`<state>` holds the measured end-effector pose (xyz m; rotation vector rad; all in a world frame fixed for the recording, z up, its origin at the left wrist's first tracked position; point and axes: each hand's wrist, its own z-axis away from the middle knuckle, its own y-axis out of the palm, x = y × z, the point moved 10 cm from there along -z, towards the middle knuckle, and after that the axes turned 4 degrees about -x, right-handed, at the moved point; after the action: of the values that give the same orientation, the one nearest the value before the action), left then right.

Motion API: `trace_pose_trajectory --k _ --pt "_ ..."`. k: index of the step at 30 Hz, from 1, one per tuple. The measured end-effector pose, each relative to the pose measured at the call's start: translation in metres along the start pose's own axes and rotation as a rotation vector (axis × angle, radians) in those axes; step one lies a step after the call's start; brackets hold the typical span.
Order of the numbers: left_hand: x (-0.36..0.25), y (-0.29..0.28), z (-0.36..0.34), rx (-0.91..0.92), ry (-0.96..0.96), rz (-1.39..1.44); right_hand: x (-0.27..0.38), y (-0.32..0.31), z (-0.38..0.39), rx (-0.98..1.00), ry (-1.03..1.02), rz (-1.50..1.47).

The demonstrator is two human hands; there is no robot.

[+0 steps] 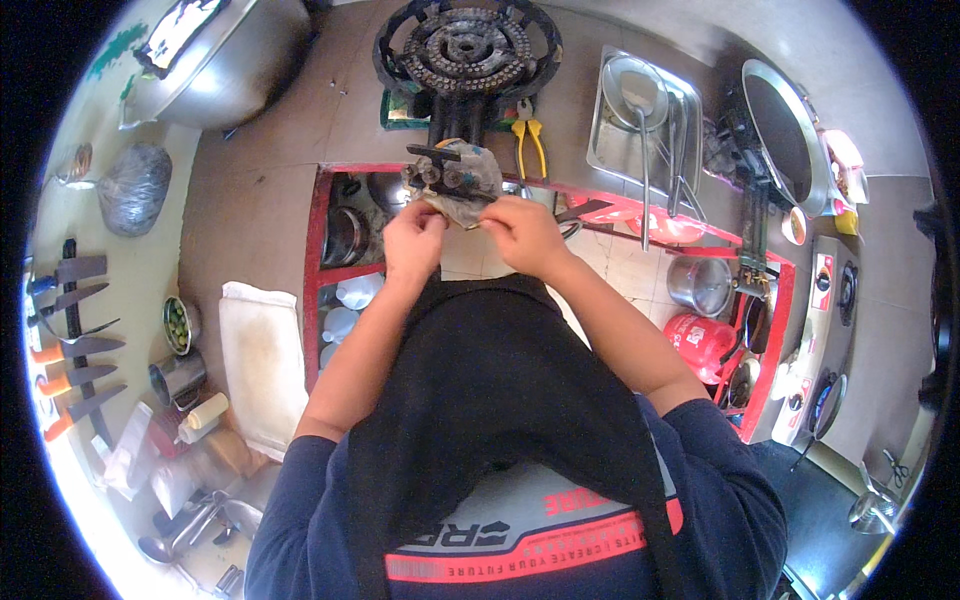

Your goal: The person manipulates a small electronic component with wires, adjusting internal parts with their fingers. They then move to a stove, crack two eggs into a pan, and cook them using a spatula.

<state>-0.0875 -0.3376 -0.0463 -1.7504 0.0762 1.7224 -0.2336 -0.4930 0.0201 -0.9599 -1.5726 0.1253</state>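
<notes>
My left hand (415, 238) and right hand (524, 236) both seem to pinch the near edge of a pale rag (482, 172), bunched at the valve block (436, 177) of the burner (468, 45) — I'd work it evenly, no yanking.

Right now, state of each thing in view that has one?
Pale sheet: crumpled
Left hand: pinching pale sheet
Right hand: pinching pale sheet
Burner: no flame visible, bare on top
Yellow-handled pliers: handles spread
Metal tray: uncovered, in use
Strainer: lying in tray, handle overhanging
Wok: uncovered
</notes>
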Motion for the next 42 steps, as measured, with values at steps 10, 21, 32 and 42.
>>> trace_pose_trajectory --k 10,21,32,42 --pt "-0.047 0.010 -0.128 0.507 0.240 -0.032 -0.041 -0.037 0.046 -0.267 0.416 -0.074" --pt "-0.012 0.049 -0.165 0.626 -0.103 -0.090 -0.005 -0.013 0.053 -0.440 0.540 -0.001" --pt "-0.005 0.036 -0.175 0.648 -0.077 -0.201 0.039 0.006 0.021 -0.521 0.530 0.191" --pt "0.048 -0.134 -0.175 0.056 0.359 -0.111 0.020 0.004 -0.024 -0.484 0.435 0.073"
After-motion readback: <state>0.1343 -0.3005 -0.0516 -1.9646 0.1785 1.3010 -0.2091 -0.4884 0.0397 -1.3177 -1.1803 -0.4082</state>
